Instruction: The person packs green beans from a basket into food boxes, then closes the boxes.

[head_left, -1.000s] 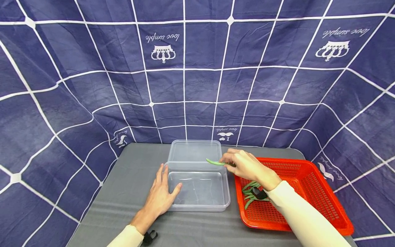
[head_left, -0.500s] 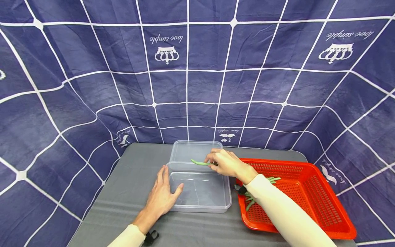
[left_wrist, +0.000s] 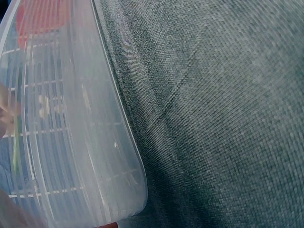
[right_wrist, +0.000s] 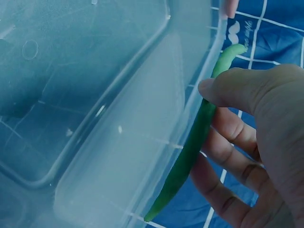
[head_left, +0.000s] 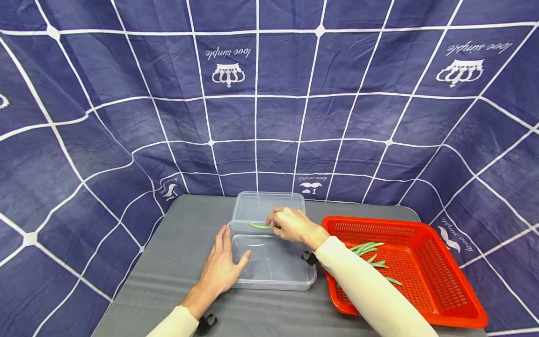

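My right hand (head_left: pixel 290 223) pinches a green bean (right_wrist: pixel 192 142) between thumb and fingers, over the far side of a clear plastic container (head_left: pixel 273 283). In the head view the bean points left, close above the container's far rim. My left hand (head_left: pixel 222 262) rests at the container's left side, fingers straight along the rim and thumb reaching over the edge. The left wrist view shows the container wall (left_wrist: pixel 95 142) close up, with the bean blurred through it. Nothing lies on the container's floor.
A red plastic basket (head_left: pixel 459 262) stands to the right, with several green beans (head_left: pixel 366 248) in it, partly hidden by my right sleeve. A clear lid (head_left: pixel 269 206) lies behind the container. A grey cloth (head_left: pixel 168 262) covers the table; a blue checked curtain (head_left: pixel 278 117) hangs behind.
My right hand has moved left with the bean, from beside the basket to over the container's far rim, and lowered slightly. My left hand has stayed at the container's side.
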A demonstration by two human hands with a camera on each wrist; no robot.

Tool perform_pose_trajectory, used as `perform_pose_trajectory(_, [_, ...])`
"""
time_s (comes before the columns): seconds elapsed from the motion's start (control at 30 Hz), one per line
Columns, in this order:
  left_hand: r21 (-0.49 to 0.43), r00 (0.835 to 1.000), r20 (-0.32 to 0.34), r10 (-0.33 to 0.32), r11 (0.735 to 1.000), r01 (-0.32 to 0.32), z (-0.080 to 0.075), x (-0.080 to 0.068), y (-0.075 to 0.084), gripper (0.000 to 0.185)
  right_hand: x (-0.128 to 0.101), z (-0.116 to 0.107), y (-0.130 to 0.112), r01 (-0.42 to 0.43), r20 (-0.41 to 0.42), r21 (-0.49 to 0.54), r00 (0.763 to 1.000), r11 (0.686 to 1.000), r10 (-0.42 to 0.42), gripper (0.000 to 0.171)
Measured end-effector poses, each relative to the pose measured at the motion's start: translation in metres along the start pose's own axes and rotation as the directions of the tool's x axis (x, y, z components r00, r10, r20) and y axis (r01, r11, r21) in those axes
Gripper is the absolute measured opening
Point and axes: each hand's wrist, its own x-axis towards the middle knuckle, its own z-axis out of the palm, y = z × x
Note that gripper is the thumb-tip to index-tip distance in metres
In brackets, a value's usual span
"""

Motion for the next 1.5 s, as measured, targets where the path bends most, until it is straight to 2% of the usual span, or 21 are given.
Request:
perform_pose_trajectory(0.27, [0.012,1.000,0.005,-0.005,1.000,0.005,0.001,-0.002,0.001,0.112,0.004,0.012,-0.004,-0.012,0.010,-0.033,1.000,0.999,0.013,0.018])
perform_pose_trajectory(0.7, [0.022,1.000,0.009,-0.003,1.000,0.003,0.001,-0.002,0.001,0.113,-0.002,0.011,-0.001,-0.023,-0.002,-0.038,1.000,0.999,0.023,0.022])
perform_pose_trajectory(0.97, [0.011,1.000,0.006,-0.007,1.000,0.007,0.001,-0.002,0.000,0.113,-0.012,-0.001,0.001,-0.058,0.004,-0.002,0.998,0.998,0.058,0.024])
perform_pose_trajectory(1.2, [0.014,1.000,0.004,-0.009,1.000,0.009,0.001,-0.002,-0.001,0.112,-0.024,-0.016,0.005,-0.062,-0.030,0.004,0.998,0.998,0.062,0.022])
perform_pose_trajectory(1.5, [0.012,1.000,0.003,-0.006,1.000,0.006,0.001,-0.001,0.000,0.112,-0.050,-0.032,0.020,-0.088,-0.084,-0.004,0.993,0.996,0.088,0.020])
